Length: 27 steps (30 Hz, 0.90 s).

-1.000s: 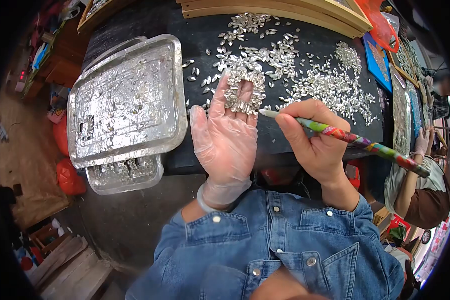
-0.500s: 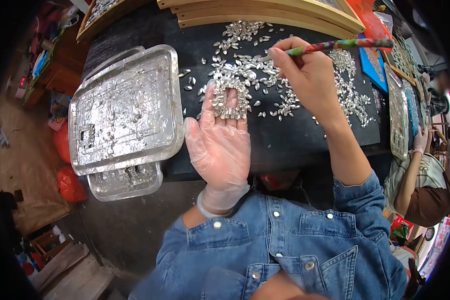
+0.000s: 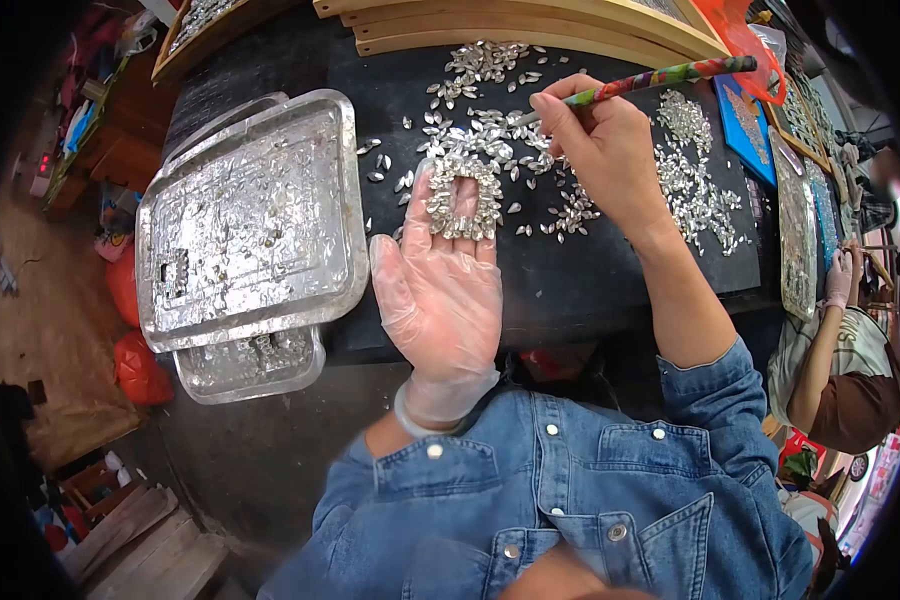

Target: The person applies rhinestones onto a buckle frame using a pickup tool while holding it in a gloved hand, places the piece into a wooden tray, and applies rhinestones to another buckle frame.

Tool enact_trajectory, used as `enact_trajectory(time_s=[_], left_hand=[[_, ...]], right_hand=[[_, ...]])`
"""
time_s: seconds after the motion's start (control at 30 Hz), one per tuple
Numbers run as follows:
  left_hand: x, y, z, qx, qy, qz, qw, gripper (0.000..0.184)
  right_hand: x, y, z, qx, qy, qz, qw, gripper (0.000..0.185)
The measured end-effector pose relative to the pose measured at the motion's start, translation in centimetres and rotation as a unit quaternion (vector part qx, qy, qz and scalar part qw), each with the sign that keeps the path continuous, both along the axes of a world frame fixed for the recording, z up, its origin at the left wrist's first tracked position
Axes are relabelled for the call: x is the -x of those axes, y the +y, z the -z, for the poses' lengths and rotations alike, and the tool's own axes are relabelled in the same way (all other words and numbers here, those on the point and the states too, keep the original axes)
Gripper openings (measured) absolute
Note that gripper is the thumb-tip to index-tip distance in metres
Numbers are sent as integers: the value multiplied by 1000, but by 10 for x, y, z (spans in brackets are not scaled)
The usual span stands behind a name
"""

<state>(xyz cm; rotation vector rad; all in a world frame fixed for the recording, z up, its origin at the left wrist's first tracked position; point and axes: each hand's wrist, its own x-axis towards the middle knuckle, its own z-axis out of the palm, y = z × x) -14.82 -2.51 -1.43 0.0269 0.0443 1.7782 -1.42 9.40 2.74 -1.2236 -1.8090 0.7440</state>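
"Where is the jewelled frame (image 3: 487, 205) resting?"

"It's lying across my left hand (image 3: 440, 300), grip open, right of the clear tray (image 3: 250, 215). My right hand (image 3: 605, 150) is gripping the patterned pen (image 3: 670, 75) above the desk (image 3: 570, 290), near loose gems (image 3: 485, 122)."

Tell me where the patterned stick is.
In the head view, the patterned stick is in the right hand, its tip near the loose stones, beyond the jewelled ring.

Wooden frames (image 3: 530, 32) are lying stacked at the far side, near an orange-red plastic bag (image 3: 746, 45). At right, a co-worker (image 3: 842, 370) is extending a gloved arm. Planks (image 3: 160, 552) are lying at lower left.
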Motion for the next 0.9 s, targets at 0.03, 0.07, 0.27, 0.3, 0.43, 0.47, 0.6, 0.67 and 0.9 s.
enact_trajectory(time_s=[0.03,0.07,0.27,0.3,0.43,0.47,0.6,0.67,0.9], left_hand=[[0,0,0,3,-5,2,1000,66],[0,0,-1,5,-10,3,1000,66],[0,1,-3,19,-3,14,1000,67],[0,1,-3,23,2,16,1000,67],[3,2,2,-12,-23,48,998,68],[4,2,3,-25,-31,63,997,69],[4,3,8,-66,-77,90,991,71],[4,2,6,-81,-92,100,987,72],[1,1,-10,28,40,84,995,74]], right_hand=[[0,0,1,1,5,0,1000,12],[0,1,2,3,10,-1,1000,12],[3,-3,-4,-3,113,-22,993,10],[4,-5,-6,-4,142,-29,989,9],[6,-27,-32,1,207,-56,977,8],[5,-32,-37,1,230,-61,971,8],[-1,-51,-47,48,185,-134,973,6],[-2,-57,-50,61,169,-157,971,5],[9,-67,-53,51,5,-195,979,4]])
